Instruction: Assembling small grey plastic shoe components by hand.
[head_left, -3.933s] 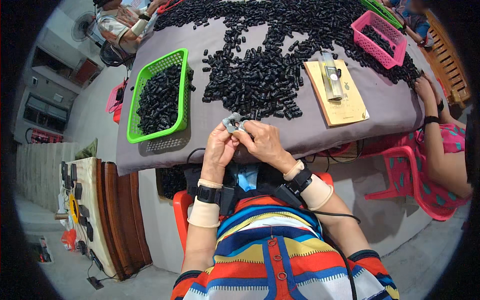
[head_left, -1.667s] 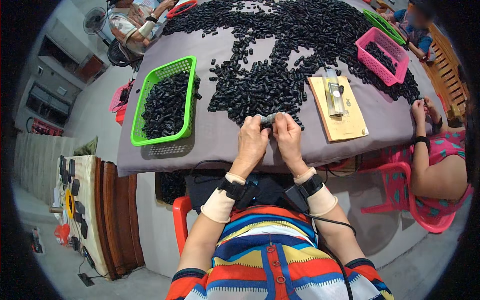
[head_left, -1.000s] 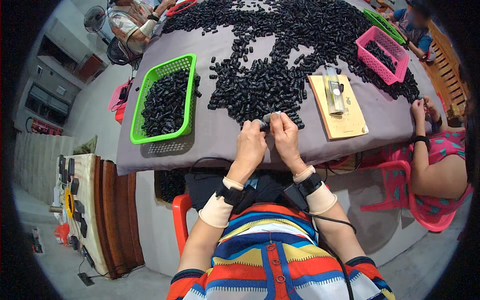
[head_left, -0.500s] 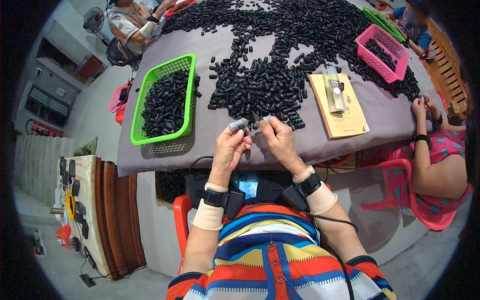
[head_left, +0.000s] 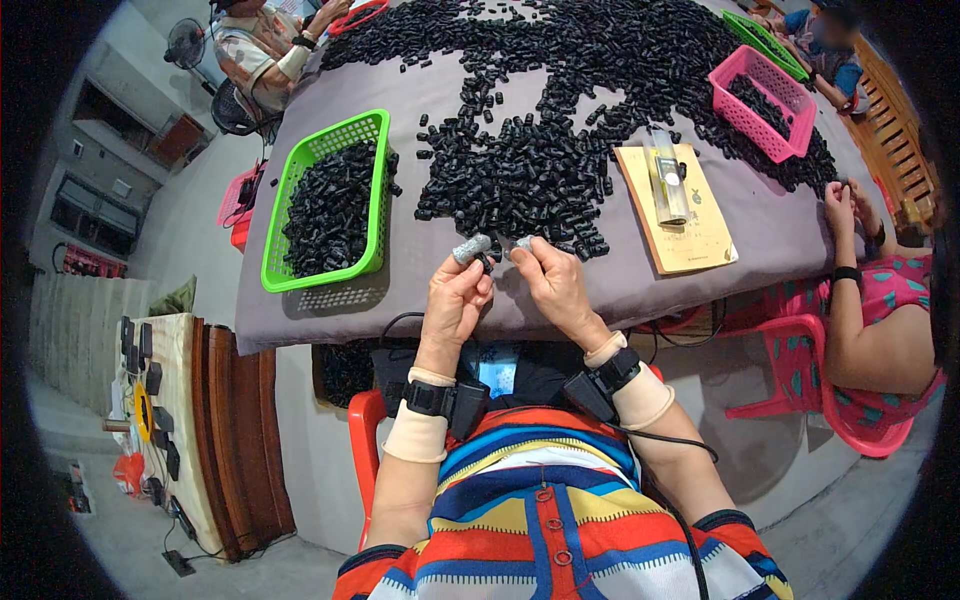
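Above the near edge of the cloth-covered table, my left hand (head_left: 456, 300) pinches a small black part (head_left: 484, 262) between thumb and fingers. A grey wrapping (head_left: 472, 248) covers what looks like its index fingertip. Close beside it, my right hand (head_left: 556, 290) is closed on a small pointed blade (head_left: 504, 241), whose tip points toward the left hand. Grey wrapping also shows at the right fingertips. Just beyond both hands spreads a pile of small black cylindrical parts (head_left: 520, 175).
A green basket (head_left: 378, 225) of black parts stands left. At right, a ruler-like clear tool (head_left: 664, 180) lies on a yellowish booklet (head_left: 690, 240). A pink basket (head_left: 770, 140) sits farther right. Co-workers sit around the table; one person's hands (head_left: 848, 205) are at the right edge.
Both my hands have shifted slightly left and stay close together. The black part in the left hand and the blade in the right are still held.
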